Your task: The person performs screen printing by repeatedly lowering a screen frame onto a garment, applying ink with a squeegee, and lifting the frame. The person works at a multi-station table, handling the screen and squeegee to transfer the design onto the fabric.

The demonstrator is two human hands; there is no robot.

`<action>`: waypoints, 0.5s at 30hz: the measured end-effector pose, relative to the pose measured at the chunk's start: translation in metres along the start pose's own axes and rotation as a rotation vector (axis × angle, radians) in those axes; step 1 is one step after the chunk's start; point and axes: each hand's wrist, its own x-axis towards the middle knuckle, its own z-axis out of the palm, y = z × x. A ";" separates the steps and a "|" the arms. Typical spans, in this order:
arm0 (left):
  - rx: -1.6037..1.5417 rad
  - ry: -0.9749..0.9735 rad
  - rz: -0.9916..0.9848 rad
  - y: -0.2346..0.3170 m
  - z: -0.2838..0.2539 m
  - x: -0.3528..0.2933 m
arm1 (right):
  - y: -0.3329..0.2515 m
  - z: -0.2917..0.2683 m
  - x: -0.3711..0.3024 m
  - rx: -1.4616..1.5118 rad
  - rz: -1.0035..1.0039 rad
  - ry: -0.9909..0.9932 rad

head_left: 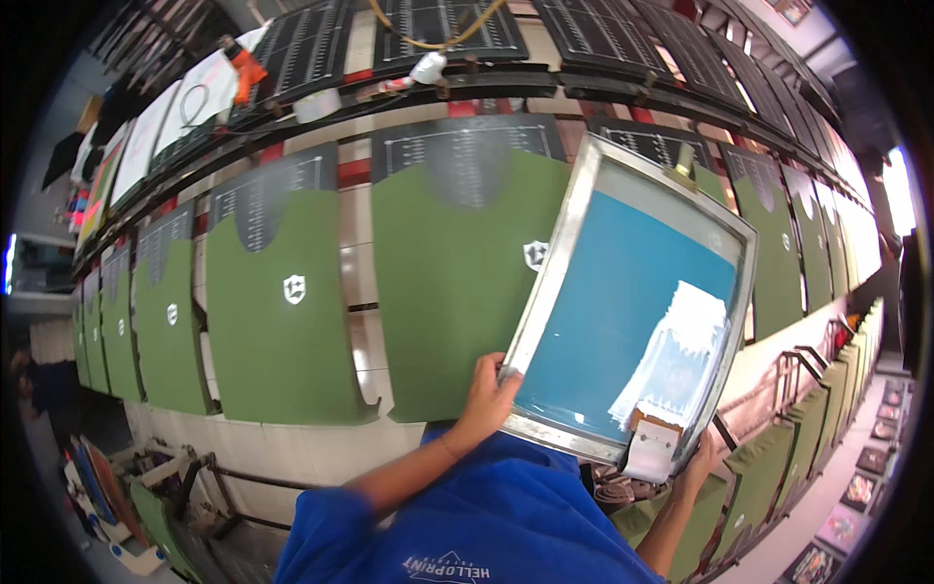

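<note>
A screen printing frame with a silver metal rim and blue mesh is held tilted in front of me. White ink is smeared over the right part of its mesh. My left hand is closed on the frame's lower left side. At its lower right corner my right hand grips the rim, its fingers partly hidden. Beside that hand a squeegee rests inside the frame's lower corner. Just left of the frame a green fabric panel lies on a dark board, its white shield print partly covered by the rim.
More green panels with white shield prints lie on boards in a row to both sides. Behind them runs a rail with black marked boards, a hanging yellow cable and an orange tool. Another row of green panels stands at the right.
</note>
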 end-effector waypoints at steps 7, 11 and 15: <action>-0.064 0.373 -0.038 -0.020 -0.076 -0.021 | 0.006 0.114 0.046 -0.015 -0.001 -0.352; -0.146 0.483 -0.098 -0.022 -0.090 -0.035 | -0.002 0.157 0.051 -0.042 -0.028 -0.419; -0.197 0.537 -0.112 -0.007 -0.099 -0.035 | -0.012 0.184 0.049 -0.240 -0.095 -0.422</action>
